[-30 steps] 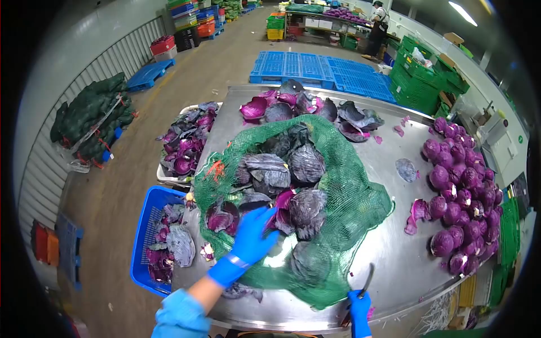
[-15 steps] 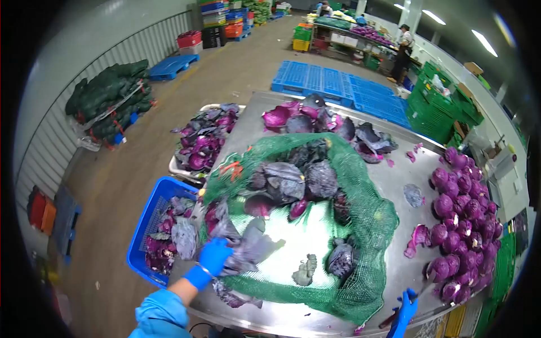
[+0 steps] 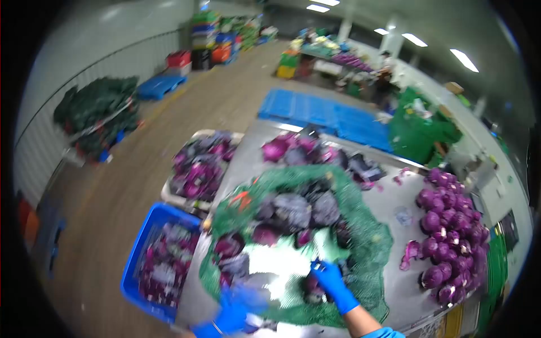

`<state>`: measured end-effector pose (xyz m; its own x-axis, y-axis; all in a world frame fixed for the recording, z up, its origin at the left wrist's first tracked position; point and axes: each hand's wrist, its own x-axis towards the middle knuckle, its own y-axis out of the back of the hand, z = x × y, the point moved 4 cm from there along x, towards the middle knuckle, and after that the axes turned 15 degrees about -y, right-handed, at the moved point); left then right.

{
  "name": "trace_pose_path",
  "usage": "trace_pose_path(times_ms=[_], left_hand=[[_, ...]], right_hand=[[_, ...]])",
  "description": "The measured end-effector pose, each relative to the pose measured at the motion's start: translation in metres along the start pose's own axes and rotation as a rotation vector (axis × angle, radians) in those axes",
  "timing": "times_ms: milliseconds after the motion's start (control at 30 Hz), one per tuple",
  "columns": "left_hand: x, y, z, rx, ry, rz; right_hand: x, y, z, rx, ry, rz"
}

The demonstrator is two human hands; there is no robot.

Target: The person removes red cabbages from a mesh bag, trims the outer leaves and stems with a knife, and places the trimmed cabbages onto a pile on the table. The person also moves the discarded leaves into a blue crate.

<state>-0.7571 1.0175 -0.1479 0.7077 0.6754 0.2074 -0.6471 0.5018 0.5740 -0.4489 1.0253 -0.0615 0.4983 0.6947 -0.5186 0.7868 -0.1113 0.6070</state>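
My left hand (image 3: 234, 312), in a blue glove, is smeared by motion at the near left edge of the green mesh bag (image 3: 366, 236). Loose dark cabbage leaves (image 3: 235, 265) lie just beyond it. My right hand (image 3: 328, 277), also gloved, is closed over a red cabbage (image 3: 313, 286) inside the bag's ring. A small dark thing shows at its fingers, too blurred to name. More red cabbages with dark outer leaves (image 3: 292, 209) sit at the far side of the bag's opening.
Peeled red cabbages (image 3: 451, 225) are heaped on the right of the steel table (image 3: 397, 197). A blue crate (image 3: 134, 265) and a white tub (image 3: 168, 194), both holding leaves, stand at the left. Trimmed leaves (image 3: 304, 149) lie along the far edge. Blue pallets (image 3: 321, 115) are beyond.
My right hand has moved left from the near right table edge to the cabbage in the bag. My left hand has come nearer to me. The view has tilted upward.
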Motion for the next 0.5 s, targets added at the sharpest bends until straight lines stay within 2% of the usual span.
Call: trace_pose_path(times_ms=[33,67,100,133,167,200,233,267,300,333,367,433,467,500], left_hand=[[0.002,0.003,0.058,0.216,-0.180,-0.233],[-0.003,0.008,0.095,0.448,-0.346,-0.446],[-0.003,0.017,0.069,0.468,-0.275,-0.541],[0.003,0.053,0.048,0.618,-0.186,-0.241],[-0.008,0.073,0.003,0.473,0.369,-0.797],[-0.044,0.091,-0.089,0.319,0.191,-0.228],[-0.041,0.136,-0.089,0.197,-0.127,0.229],[-0.049,0.156,-0.099,0.941,-0.058,-0.313],[-0.045,0.178,-0.117,0.915,-0.046,-0.223],[-0.033,0.195,-0.118,1.046,0.047,-0.181],[-0.025,0.204,-0.119,1.147,0.275,-0.137],[0.008,0.197,-0.087,1.059,0.039,0.466],[0.039,0.188,-0.061,0.531,0.072,0.522],[0.079,0.164,0.034,0.719,-0.170,0.460]], right_hand=[[0.009,-0.011,0.030,-0.119,0.004,0.038],[-0.005,-0.002,0.033,-0.116,0.248,0.137],[-0.030,0.009,0.034,-0.132,0.487,0.225],[-0.047,0.025,0.049,-0.224,0.396,0.370],[-0.061,0.041,0.072,-0.311,0.287,0.497],[-0.069,0.055,0.103,-0.271,0.195,0.590],[-0.077,0.071,0.124,-0.233,0.109,0.674],[-0.080,0.076,0.137,-0.220,0.102,0.674],[-0.086,0.082,0.148,-0.084,0.020,0.725],[-0.090,0.089,0.160,0.056,-0.057,0.779],[-0.093,0.093,0.172,0.075,-0.060,0.789],[-0.093,0.101,0.201,0.148,-0.245,0.869],[-0.092,0.101,0.201,0.168,-0.246,0.871],[-0.092,0.099,0.207,0.487,-0.313,0.771]])
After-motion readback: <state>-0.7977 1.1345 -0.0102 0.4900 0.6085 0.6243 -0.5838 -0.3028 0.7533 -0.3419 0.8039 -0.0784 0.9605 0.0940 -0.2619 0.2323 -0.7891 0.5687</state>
